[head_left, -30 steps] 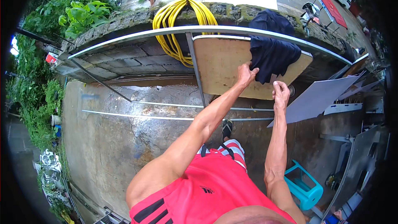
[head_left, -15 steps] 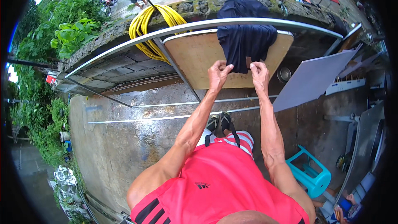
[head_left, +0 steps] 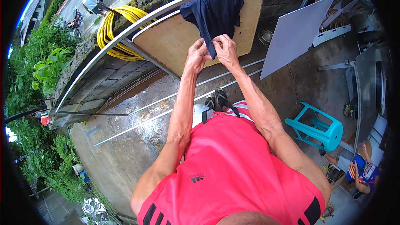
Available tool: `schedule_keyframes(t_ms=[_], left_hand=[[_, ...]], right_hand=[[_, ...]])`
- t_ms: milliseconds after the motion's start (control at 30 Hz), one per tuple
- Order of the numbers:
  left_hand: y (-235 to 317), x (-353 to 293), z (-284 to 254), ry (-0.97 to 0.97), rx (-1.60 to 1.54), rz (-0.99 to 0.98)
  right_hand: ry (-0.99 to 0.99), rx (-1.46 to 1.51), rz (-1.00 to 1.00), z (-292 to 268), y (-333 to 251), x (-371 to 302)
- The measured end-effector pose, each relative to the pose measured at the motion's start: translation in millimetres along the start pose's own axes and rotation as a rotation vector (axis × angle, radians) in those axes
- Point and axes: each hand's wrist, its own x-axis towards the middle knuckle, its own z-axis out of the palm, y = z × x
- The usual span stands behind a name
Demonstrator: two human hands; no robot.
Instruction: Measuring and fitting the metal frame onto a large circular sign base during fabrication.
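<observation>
A dark navy cloth garment drapes over a curved metal rail, and its lower end is bunched into a narrow point. My left hand pinches that end from its left side. Close against it, my right hand grips the cloth from the right with bent fingers. Only a finger's width or so of fabric shows between the two hands. Behind the garment leans a tan wooden board with rounded corners. The cloth's exact kind is hidden by its folds.
Yellow hose hangs coiled on the block wall. A grey panel leans at the right, near a metal bowl. A turquoise stool lies tipped on the wet concrete floor. Another person sits at the lower right.
My hands have come together from either side of the hem, gathering its end into a point. The view has turned, so the rail and board appear further left.
</observation>
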Motion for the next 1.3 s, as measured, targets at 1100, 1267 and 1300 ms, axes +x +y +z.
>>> schedule_keyframes(t_ms=[1100, 1267, 1300], left_hand=[[-1, 31, 15, 0.084, 0.09, 0.225], [4, 28, 4, -0.082, -0.06, 0.011], [5, 29, 2, -0.079, -0.071, 0.037]], right_hand=[[-0.084, 0.583, 0.524, -18, -3, 12], [-0.266, 0.803, 0.677, -23, 1, 19], [-0.251, 0.736, 0.687, -21, 2, 21]])
